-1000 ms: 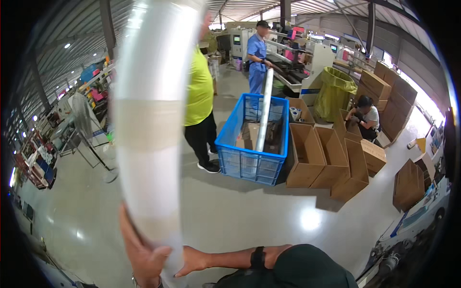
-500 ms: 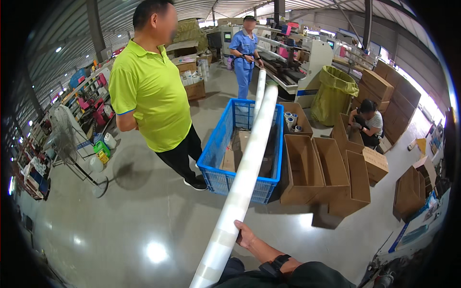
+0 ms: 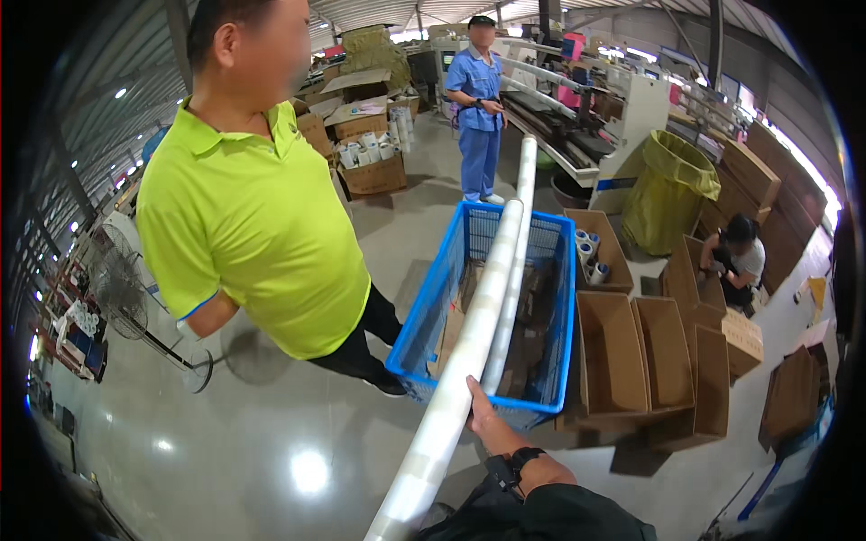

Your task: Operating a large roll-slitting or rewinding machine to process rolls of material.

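A long white roll [image 3: 442, 415] with pale bands runs from the lower edge up over the near rim of a blue plastic crate [image 3: 550, 406]. My right hand [image 3: 485, 413] is closed on the roll's right side near that rim; its fingers go out of sight beneath. My left hand is not in view. The roll's far end lies above the inside of the crate. A second, thinner white roll [image 3: 516, 298] stands slanted in the crate, its top leaning out past the far rim. Flattened brown cardboard lies at the crate's bottom.
A person in a lime shirt [image 3: 257, 234] stands close at the left of the crate. Another in blue workwear [image 3: 478, 117] stands beyond it. Open cardboard boxes [image 3: 613, 352] line its right side, near a crouching person [image 3: 741, 261]. A fan [image 3: 122, 270] stands at left.
I have come nearer to the crate, and the long roll has moved with my right hand over it. The person in blue no longer has a hand at the second roll's top.
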A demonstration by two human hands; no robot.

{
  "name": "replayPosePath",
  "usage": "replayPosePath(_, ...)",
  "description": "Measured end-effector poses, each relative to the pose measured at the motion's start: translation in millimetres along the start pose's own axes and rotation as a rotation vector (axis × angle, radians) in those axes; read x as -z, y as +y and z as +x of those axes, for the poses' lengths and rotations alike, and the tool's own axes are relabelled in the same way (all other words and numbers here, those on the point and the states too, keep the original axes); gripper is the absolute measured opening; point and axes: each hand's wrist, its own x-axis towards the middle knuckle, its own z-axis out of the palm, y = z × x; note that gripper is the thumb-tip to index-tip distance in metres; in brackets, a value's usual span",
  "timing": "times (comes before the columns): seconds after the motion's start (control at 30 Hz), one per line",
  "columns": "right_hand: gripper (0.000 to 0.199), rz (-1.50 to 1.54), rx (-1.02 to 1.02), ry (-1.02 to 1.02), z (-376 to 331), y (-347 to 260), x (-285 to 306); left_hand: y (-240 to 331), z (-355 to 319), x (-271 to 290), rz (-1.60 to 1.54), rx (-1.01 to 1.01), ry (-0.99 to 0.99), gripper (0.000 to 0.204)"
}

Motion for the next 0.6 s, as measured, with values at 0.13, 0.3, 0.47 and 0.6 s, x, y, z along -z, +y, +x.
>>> replayPosePath(0.13, 0.058, 0.122, -0.031, -0.106, 86.4, -91.0, -29.5, 256.2, 37.7, -36.7, 0.378, -0.198, 0.005, 0.062)
replayPosePath(0.3, 0.05, 0.054, 0.004, -0.031, 196.8, -170.6, 1.5, 335.1, 156.8, -95.2, 0.319, -0.444, -0.027, 0.066)
replayPosePath(0.47, 0.053, -0.028, 0.027, 0.02, 214.1, -187.7, -0.4, 412.6, 280.7, -156.2, 0.473, -0.644, 0.111, 0.066)
replayPosePath(0.6, 0.048, -0.065, 0.025, 0.035, 209.2, -170.3, 43.5, 521.1, 358.0, -212.5, 0.472, -0.468, 0.093, 0.082)
